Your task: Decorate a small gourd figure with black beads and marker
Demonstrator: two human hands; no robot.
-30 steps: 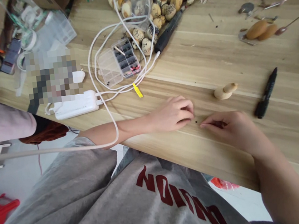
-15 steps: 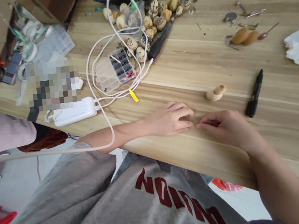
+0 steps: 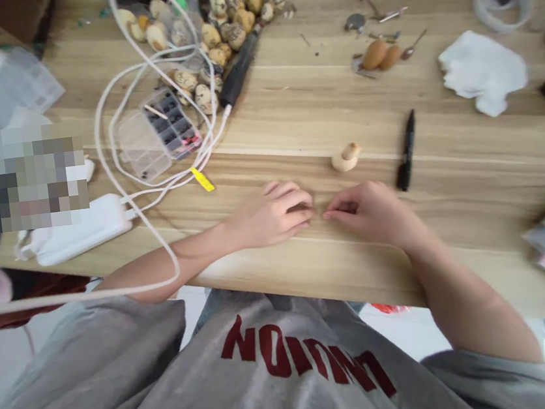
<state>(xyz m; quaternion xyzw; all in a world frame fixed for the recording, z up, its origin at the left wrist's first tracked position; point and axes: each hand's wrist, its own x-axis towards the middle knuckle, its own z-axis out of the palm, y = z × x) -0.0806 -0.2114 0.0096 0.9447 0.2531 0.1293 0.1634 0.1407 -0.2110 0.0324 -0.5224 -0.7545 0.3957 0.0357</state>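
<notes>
Wood-grained tabletop [image 3: 283, 121] lies under the right hand [image 3: 374, 211], its fingertips pinched together, any contents too small to tell, and the left hand [image 3: 271, 216] beside it, loosely half-open, with a pale gourd [image 3: 345, 159] just beyond the right and a black marker [image 3: 407, 153] farther right.

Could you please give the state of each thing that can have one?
Left hand: fingers curled.
Right hand: thumb and fingertip together; contents unclear.
Compartment box: lid open, small pieces inside.
White cable: loosely looped, joined to the black tool.
White tissue: crumpled.
Black marker: lying flat; cap unclear.
</notes>
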